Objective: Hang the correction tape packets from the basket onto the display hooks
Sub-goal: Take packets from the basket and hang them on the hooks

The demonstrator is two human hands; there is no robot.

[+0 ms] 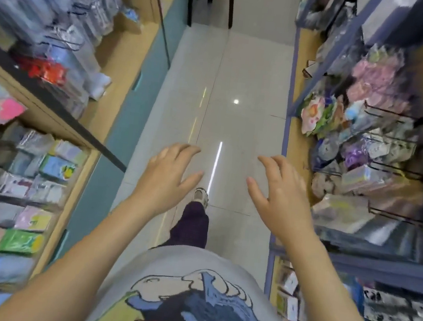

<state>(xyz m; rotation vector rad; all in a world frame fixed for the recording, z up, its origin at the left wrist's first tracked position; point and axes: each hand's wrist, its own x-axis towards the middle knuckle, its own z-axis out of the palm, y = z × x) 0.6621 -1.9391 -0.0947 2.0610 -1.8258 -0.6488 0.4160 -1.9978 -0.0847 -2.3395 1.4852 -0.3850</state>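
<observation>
Grey floor tiles (236,126) fill the aisle between shelving at 9 o'clock and display hooks (390,170) at 3 o'clock. Left hand (170,172) and right hand (278,192) are held out spread, with nothing gripped. No basket or correction tape packet can be seen. The step is judged an approach; the basket must be located next.

centre of frame: bare tiled floor (238,126) runs up the aisle, open way for my left hand (168,173) and right hand (278,192), both empty | left edge: shelves (58,120) packed with packets | right edge: display hooks (388,168) jut out, crowded | top centre: dark chair legs (231,2)
</observation>
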